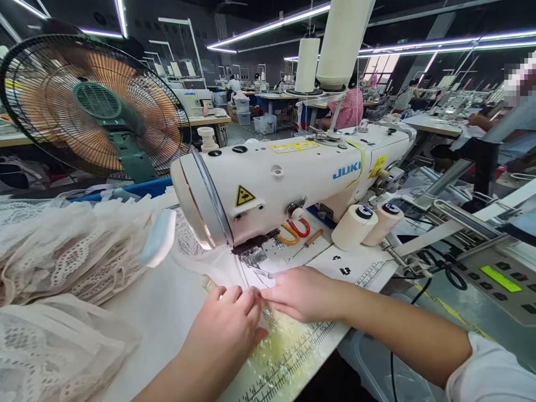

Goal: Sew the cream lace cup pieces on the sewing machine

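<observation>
A white sewing machine (268, 173) marked JUKI stands across the table. Sheer off-white fabric (209, 263) runs under its presser foot (253, 258), with a narrow white edge leading toward me. Just in front of the foot, my left hand (228, 326) has its fingers curled over this edge. My right hand (304, 293) reaches in from the right, thumb and fingers closed at the same spot, its fingertips meeting the left ones. The bit of cloth between the fingertips is mostly hidden. Clear film with a yellow tint (278, 340) covers the tabletop beneath my hands.
Lace pieces (84, 245) are heaped at the left, with a light blue piece (159, 237) on top. Behind them stands a large fan (100, 106). Thread cones (355, 228), red-handled (302, 228) and orange-handled (288, 234) tools lie right. A control box (502, 279) flanks the table.
</observation>
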`<state>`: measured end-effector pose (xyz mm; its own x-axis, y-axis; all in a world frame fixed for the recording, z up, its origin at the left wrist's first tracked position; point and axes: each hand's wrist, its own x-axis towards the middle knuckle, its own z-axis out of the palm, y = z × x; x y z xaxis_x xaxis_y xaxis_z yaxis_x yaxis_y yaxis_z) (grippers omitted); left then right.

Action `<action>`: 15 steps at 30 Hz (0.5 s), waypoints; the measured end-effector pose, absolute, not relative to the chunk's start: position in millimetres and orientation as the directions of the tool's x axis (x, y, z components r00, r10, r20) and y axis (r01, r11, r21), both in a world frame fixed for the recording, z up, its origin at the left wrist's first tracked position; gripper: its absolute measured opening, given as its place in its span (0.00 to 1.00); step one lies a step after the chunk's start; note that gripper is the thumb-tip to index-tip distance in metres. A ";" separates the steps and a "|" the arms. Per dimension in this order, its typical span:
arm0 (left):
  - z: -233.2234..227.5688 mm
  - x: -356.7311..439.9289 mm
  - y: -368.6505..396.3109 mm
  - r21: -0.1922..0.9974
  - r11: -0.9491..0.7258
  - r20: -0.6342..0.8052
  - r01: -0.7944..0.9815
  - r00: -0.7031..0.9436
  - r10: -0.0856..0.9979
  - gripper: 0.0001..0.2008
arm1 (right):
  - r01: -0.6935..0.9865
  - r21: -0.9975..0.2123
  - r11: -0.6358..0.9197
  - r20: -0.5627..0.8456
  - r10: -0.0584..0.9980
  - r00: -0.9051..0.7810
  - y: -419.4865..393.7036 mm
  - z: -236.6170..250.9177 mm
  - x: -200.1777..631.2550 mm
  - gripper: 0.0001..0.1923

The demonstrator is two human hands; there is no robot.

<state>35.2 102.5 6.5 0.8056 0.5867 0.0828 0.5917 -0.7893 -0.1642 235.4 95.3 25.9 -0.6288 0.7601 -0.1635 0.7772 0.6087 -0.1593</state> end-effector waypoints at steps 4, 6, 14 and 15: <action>20.4 35.3 106.6 -0.171 -0.788 0.049 0.591 0.804 0.592 0.11 | 0.802 -0.132 0.583 -0.233 0.768 -0.597 99.8 33.5 229.2 0.16; 27.1 35.4 108.7 -0.176 -0.784 0.026 0.595 0.799 0.601 0.11 | 0.820 -0.115 0.561 -0.277 0.774 -0.569 101.9 37.3 225.5 0.18; 28.9 30.3 119.6 -0.190 -0.745 -0.122 0.640 0.737 0.664 0.18 | 0.870 -0.060 0.489 -0.396 0.789 -0.470 109.5 44.5 209.2 0.26; 29.2 30.0 121.2 -0.185 -0.739 -0.144 0.648 0.726 0.673 0.19 | 0.876 -0.055 0.479 -0.405 0.791 -0.458 110.2 45.9 206.2 0.27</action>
